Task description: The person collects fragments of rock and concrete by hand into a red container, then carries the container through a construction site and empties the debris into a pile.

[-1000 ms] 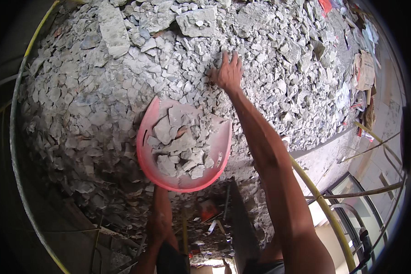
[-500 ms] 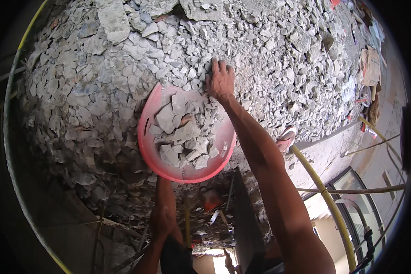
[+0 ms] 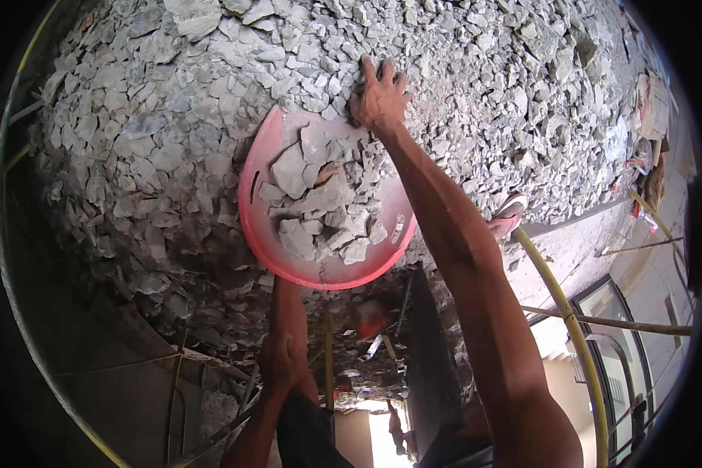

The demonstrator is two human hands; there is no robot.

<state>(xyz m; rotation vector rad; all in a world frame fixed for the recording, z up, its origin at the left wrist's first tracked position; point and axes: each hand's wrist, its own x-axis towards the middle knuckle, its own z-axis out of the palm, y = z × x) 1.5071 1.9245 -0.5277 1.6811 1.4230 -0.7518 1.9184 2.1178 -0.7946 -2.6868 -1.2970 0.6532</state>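
Pink scoop (image 3: pixel 327 282): grey stones (image 3: pixel 324 191) inside | right hand (image 3: pixel 382 97): spread wide over rubble (image 3: pixel 164 156) | left hand: hidden behind scoop, cannot tell its grip

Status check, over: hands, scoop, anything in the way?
Right hand at pink scoop's open edge, fingers spread. Left hand hidden, its forearm meeting scoop's near rim. Scoop holding stone chunks; loose rubble crowding its mouth.

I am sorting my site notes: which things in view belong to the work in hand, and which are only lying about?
In the work:
pink scoop
stones in it
rubble by the right hand

Lying about:
brown cardboard-like scrap, at right
orange item, blurred
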